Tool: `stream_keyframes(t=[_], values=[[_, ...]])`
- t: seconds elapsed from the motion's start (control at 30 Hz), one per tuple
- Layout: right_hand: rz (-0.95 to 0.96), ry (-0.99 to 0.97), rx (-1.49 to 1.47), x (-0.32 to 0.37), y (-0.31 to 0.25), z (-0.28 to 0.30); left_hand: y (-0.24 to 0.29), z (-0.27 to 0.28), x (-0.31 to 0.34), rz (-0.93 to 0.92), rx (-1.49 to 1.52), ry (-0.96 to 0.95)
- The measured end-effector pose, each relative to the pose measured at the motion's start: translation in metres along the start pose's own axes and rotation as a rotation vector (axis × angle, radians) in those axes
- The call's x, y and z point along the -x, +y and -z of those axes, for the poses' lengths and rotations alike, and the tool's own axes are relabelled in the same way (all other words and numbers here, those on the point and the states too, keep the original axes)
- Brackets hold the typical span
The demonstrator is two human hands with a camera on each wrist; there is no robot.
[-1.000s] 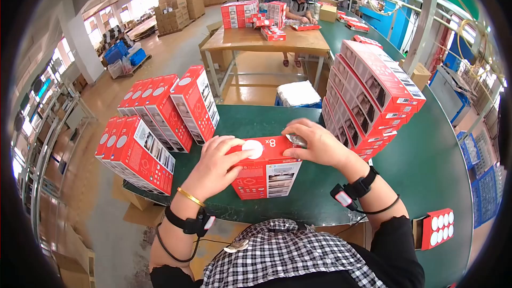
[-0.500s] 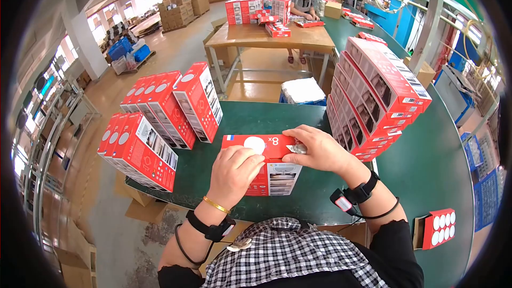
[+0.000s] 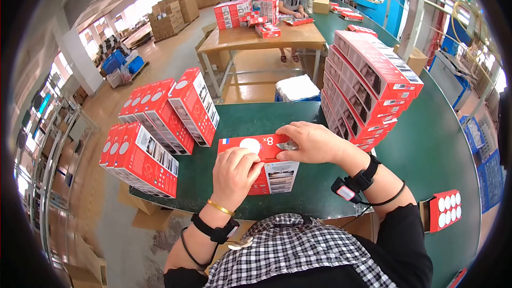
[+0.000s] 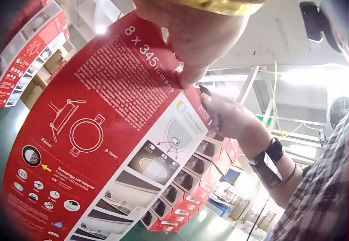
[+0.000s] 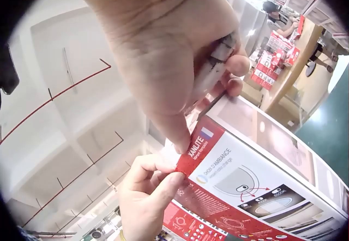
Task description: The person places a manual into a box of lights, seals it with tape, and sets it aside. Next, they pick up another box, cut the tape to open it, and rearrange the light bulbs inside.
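Note:
A red and white box (image 3: pixel 280 173) stands upright on the green table, its top panel marked 8x. The left hand (image 3: pixel 232 173) is at the top's near edge; in the right wrist view the thumb and forefinger of the left hand (image 5: pixel 143 197) pinch the edge by the brand name. Over the top's right end, the right hand (image 3: pixel 314 143) holds a small silvery item (image 3: pixel 288 146) in its curled fingers. The right wrist view shows that item (image 5: pixel 217 61) in the palm, its exact kind unclear, with the thumb against the box corner (image 5: pixel 199 148).
Similar boxes (image 3: pixel 152 157) stand in rows at left; a tall stack (image 3: pixel 368 88) rises at right. An open-ended box (image 3: pixel 447 210) lies at the right edge. Beyond, a person (image 3: pixel 290 0) works at a brown table (image 3: pixel 298 36).
The left hand has moved from lying spread over the box top to its near edge, fingers drawn together. The right hand has come down onto the box's right end.

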State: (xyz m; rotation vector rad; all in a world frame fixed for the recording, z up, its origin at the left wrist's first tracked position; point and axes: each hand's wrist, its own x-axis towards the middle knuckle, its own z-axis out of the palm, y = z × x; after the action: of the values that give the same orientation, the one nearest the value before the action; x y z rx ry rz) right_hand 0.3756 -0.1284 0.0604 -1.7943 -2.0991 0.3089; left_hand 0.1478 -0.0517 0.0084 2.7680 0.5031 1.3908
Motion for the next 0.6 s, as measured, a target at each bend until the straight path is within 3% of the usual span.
stream_keyframes(t=[0.3,0.37,0.43,0.5,0.6], values=[[-0.026,-0.042,0.077,-0.006,0.003,-0.001,-0.009,0.002,0.009,-0.123,0.014,-0.050],[-0.026,-0.058,0.073,-0.009,0.005,0.001,-0.012,0.002,0.014,0.080,0.161,-0.077],[-0.001,-0.043,0.013,-0.013,0.008,0.007,-0.008,0.000,0.008,0.135,0.184,-0.019],[0.082,-0.021,0.052,-0.018,0.020,0.005,-0.009,-0.001,0.007,-0.022,0.031,-0.101],[0.177,-0.035,0.185,-0.023,0.010,0.011,-0.020,-0.018,0.022,-0.076,0.087,0.028]])
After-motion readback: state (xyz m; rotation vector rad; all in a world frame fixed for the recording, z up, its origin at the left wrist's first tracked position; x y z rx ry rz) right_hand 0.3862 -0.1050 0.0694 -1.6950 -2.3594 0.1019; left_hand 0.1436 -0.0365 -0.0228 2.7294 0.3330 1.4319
